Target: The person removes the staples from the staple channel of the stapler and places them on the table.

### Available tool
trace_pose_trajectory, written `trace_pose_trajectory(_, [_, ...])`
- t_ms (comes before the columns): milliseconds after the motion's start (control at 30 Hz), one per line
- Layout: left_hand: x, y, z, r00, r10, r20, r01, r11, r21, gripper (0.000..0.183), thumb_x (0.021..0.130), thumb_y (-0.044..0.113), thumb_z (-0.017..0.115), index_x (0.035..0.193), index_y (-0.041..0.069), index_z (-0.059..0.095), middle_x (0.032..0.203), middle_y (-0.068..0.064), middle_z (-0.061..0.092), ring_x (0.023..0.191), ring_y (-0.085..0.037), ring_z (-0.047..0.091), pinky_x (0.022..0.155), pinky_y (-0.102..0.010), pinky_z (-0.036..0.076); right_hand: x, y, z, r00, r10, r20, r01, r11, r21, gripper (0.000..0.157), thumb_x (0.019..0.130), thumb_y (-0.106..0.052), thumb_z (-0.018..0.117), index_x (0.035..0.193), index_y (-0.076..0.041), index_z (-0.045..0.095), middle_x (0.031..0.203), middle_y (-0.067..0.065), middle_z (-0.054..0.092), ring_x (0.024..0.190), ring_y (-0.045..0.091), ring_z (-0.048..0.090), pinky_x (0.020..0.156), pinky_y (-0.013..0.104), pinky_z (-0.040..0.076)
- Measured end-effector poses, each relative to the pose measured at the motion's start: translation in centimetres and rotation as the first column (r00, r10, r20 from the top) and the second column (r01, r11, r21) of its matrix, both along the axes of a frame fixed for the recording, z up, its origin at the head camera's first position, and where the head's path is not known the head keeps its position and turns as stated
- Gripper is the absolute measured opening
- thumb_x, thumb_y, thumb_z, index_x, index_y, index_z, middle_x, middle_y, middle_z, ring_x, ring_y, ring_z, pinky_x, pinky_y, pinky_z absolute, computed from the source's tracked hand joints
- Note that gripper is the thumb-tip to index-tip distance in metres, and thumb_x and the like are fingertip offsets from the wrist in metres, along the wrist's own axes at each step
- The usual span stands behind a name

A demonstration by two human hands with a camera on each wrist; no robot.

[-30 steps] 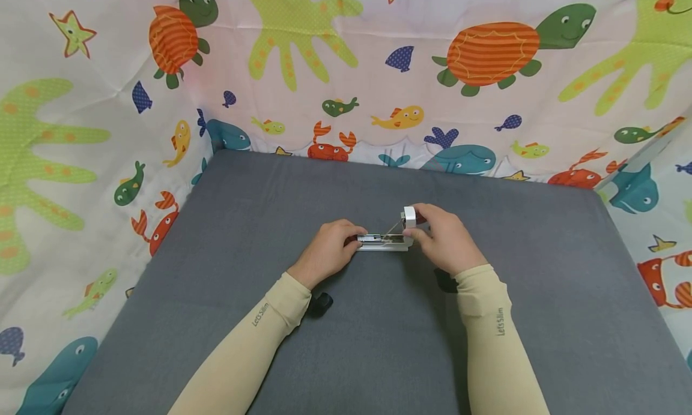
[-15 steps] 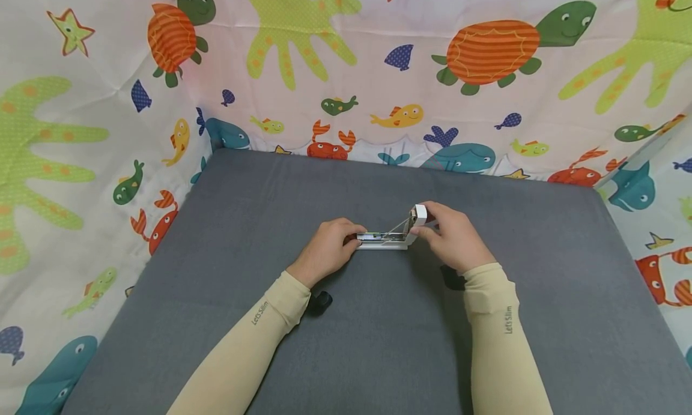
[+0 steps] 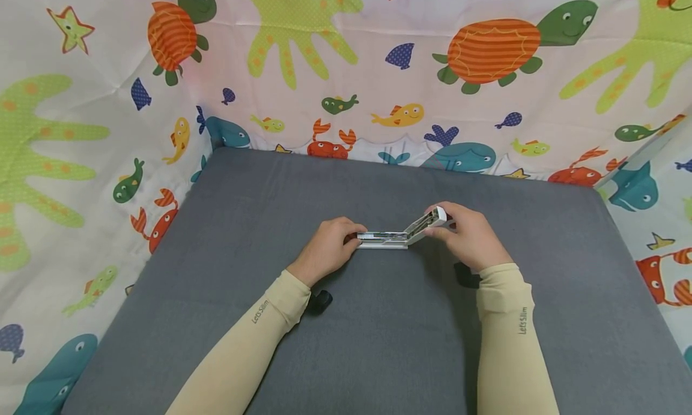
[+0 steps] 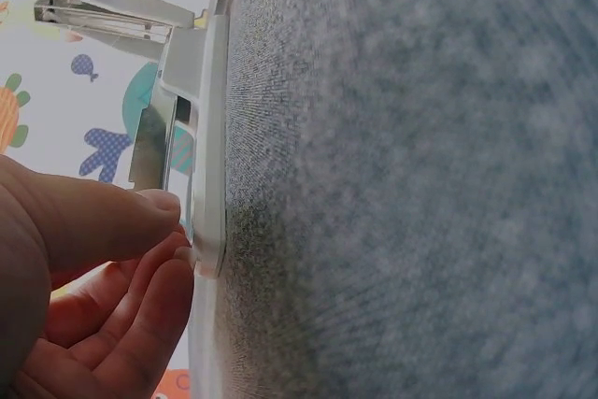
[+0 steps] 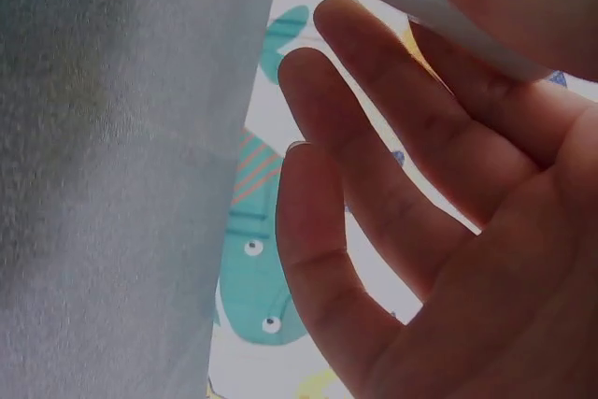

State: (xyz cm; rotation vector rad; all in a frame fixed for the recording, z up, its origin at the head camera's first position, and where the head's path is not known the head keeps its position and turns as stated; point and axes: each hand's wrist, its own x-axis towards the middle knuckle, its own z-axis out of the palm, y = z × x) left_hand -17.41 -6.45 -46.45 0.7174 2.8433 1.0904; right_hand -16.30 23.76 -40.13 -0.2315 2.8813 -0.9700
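Note:
A white stapler [image 3: 382,244] lies on the grey table with its top arm swung up and tilted to the right, baring the metal staple magazine [image 4: 154,142]. My left hand [image 3: 326,251] pinches the stapler's left end between thumb and fingers. In the left wrist view, its thumb [image 4: 140,217] presses near the magazine's end, just above the base [image 4: 213,137]. With thumb and forefinger, my right hand [image 3: 469,238] pinches the free end of the raised top arm [image 3: 427,223]. Its other fingers [image 5: 374,175] are loosely spread in the right wrist view.
The grey tabletop [image 3: 346,349] is bounded at the back and sides by a white curtain [image 3: 357,60] printed with sea animals. A black wrist mount [image 3: 320,303] sits under the left wrist, and another black mount [image 3: 466,275] under the right.
My right hand has moved right, tipping the stapler's top arm from upright to a wide slant. The thin link to the magazine no longer shows. My left hand stays in place.

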Motion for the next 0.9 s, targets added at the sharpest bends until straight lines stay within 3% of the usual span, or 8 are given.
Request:
trace_pose_trajectory(533, [0.1,0.1,0.1,1.000,0.016,0.016,-0.015,1.000,-0.020,0.024,0.102,0.009,0.074,0.126,0.012,0.081,0.111,-0.004,0.076,0.088,-0.014,0.064,0.078,-0.029,0.057,-0.2,1.6,-0.3,0.994,-0.061,0.087,0.055,0.996,0.070,0.035,0.102,-0.030,0.077,0.134,-0.018,0.068,0.119,0.012,0.072,0.112,0.035,0.063,0.091,0.051,0.051])
trace_pose_trajectory(900, [0.0,0.0,0.1,1.000,-0.001,0.008,0.001,1.000,-0.015,0.025,0.103,0.008,0.074,0.127,0.011,0.080,0.113,-0.007,0.077,0.089,-0.014,0.066,0.079,-0.031,0.058,-0.4,2.6,-0.9,0.989,-0.049,0.141,0.035,0.995,0.099,0.034,0.103,-0.031,0.075,0.135,-0.019,0.067,0.125,0.015,0.071,0.116,0.038,0.062,0.092,0.054,0.051])
